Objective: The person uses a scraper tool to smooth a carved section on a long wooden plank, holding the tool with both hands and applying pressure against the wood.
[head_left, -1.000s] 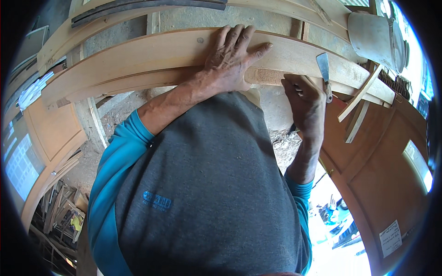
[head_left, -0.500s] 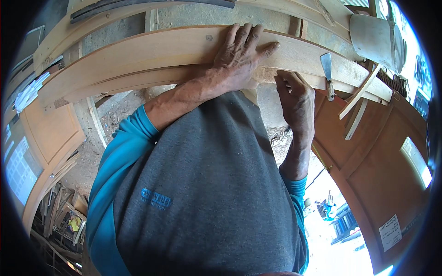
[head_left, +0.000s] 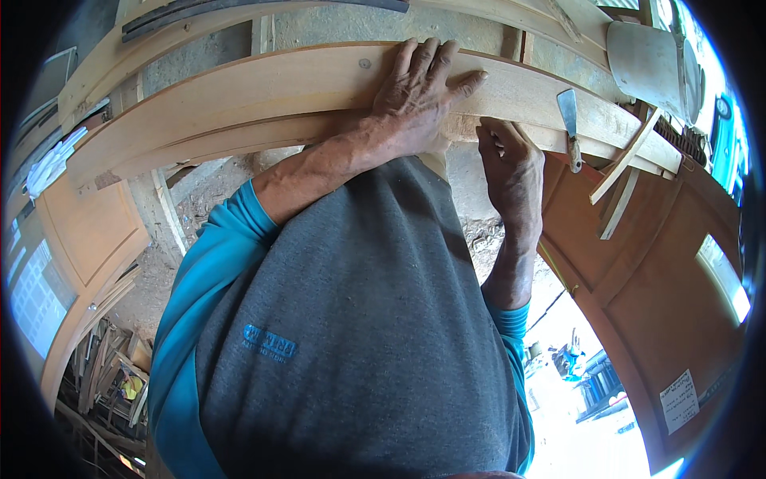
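A long, pale wooden board [head_left: 263, 84] lies crosswise in front of me, with a lower ledge along its near side. My left hand [head_left: 415, 100] rests on it palm down, its fingers spread toward the far edge. Just to the right, at the near edge, my right hand [head_left: 512, 164] has its fingers curled and thumb drawn in against the wood. Whatever its fingers may hold is hidden. A putty knife [head_left: 569, 120] with a wide metal blade and worn handle lies on the board, right of my right hand.
Two thin wooden strips [head_left: 626, 156] cross at the board's right end, beside a grey rounded panel [head_left: 648, 68]. Brown panelled doors [head_left: 646, 255] stand at right and another door [head_left: 88, 231] at left. Scrap wood [head_left: 104, 375] is heaped at lower left. A white cloth [head_left: 52, 164] hangs at the left.
My right hand has shifted very slightly along the board's near edge, fingers still curled. My left hand stays flat in the same place. A blue vehicle shows at the far right edge.
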The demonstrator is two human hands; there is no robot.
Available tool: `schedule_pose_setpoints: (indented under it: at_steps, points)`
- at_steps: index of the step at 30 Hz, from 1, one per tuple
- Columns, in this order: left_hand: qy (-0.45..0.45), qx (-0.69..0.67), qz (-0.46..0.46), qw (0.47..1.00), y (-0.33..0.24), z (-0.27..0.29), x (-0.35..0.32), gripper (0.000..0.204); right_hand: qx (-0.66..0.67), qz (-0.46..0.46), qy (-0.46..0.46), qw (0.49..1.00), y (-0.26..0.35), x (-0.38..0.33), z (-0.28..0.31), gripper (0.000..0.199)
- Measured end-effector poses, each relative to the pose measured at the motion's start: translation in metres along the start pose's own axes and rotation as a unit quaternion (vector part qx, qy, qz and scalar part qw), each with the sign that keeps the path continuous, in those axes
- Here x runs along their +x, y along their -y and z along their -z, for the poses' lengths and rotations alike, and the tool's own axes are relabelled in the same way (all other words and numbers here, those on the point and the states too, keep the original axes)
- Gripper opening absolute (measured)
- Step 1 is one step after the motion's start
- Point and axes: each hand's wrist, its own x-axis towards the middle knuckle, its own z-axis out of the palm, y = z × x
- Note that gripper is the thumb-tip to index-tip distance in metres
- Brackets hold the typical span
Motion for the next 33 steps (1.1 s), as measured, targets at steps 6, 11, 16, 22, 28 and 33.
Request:
schedule_pose_setpoints:
  at_steps: [6,11,16,22,28,33]
  points:
    - [0.02,0.017,-0.001,1.0,0.0,0.005,0.001,0.116,-0.016,-0.033,-0.027,0.999,-0.009,-0.001,0.01,0.014]
    - [0.027,0.029,0.002,0.999,-0.001,0.007,0.0,0.115,-0.014,-0.024,-0.026,0.999,-0.006,-0.001,0.008,0.014]
    - [0.028,0.027,-0.001,0.999,0.0,0.005,0.0,0.118,-0.016,-0.025,-0.02,0.999,-0.008,-0.002,0.005,0.014]
    - [0.048,0.055,-0.001,0.997,-0.002,0.009,0.001,0.119,-0.03,-0.02,-0.021,0.999,-0.007,-0.001,0.005,0.014]
    - [0.026,0.042,-0.005,0.999,0.0,0.005,0.0,0.12,-0.052,-0.04,-0.039,0.997,-0.017,-0.003,0.007,0.015]
    - [0.021,0.012,-0.001,1.0,0.0,0.005,0.001,0.122,-0.054,-0.046,-0.031,0.997,-0.015,-0.002,0.011,0.016]
